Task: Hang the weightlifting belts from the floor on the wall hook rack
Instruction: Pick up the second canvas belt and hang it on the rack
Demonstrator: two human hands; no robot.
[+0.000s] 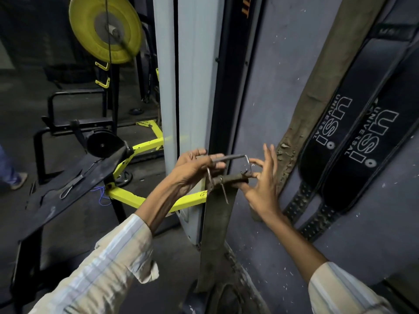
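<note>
Two hands on one worn belt (pixel 217 225) here: our left hand (pixel 192 169) grips its metal buckle (pixel 229 165), our right hand (pixel 260 184) pinches the buckle end, fingers spread. Three more belts (pixel 353 137) (two black) hang on the wall (pixel 272 87) at 2 o'clock.

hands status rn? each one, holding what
Left hand: gripping the metal buckle of the worn belt.
Right hand: fingers spread; thumb and fingertips pinch the buckle's other end.
</note>
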